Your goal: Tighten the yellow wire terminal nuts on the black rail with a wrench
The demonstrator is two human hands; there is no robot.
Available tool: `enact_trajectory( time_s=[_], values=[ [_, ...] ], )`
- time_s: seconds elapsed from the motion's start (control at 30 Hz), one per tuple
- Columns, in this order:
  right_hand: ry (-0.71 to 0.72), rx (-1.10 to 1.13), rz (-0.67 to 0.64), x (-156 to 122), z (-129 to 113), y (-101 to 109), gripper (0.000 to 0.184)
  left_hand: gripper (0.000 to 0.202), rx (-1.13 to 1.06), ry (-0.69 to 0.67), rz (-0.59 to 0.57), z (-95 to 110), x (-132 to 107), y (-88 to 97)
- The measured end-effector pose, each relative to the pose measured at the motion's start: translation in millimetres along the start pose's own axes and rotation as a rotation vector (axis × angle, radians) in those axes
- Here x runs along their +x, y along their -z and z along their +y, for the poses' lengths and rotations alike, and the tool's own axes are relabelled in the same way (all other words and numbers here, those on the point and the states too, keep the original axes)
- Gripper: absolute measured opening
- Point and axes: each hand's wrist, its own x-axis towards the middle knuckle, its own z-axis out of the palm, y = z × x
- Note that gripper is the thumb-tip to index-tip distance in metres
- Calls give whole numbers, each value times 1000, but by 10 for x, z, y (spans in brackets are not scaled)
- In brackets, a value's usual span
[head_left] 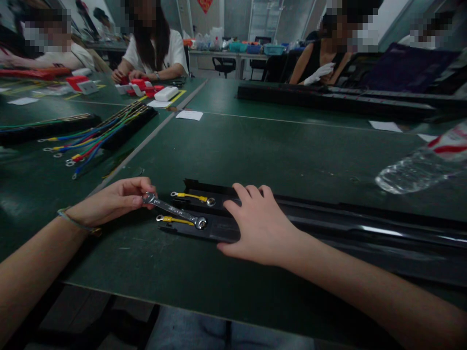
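Note:
My left hand (124, 197) pinches one end of a silver combination wrench (175, 210). The wrench's ring end sits over a fastener on a long black channel-shaped housing (328, 221), at the end of a short yellow wire (178, 220). A second yellow wire (191, 197) with ring terminals is fixed by a bolt (210, 201) in the channel just behind. My right hand (260, 226) is spread over the housing and grips it across its width, thumb on the near edge, fingers on the far one.
Bundled coloured wires (105, 129) with ring terminals lie at the left. A plastic bottle (419, 165) lies at the right. Across the green table (255, 146) sit several people, near red and white parts (142, 88) and another long black housing (328, 99).

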Motion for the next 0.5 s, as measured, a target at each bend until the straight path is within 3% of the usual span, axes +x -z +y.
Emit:
enact_trajectory(
  time_s=[0.23,0.5],
  values=[
    [-5,-2,9,3,-5,-13,66,22,-5,-1,-278,87,-43,-163],
    [-3,-3,-7,2,2,-8,65,21,9,-3,-327,76,-39,-131]
  ],
)
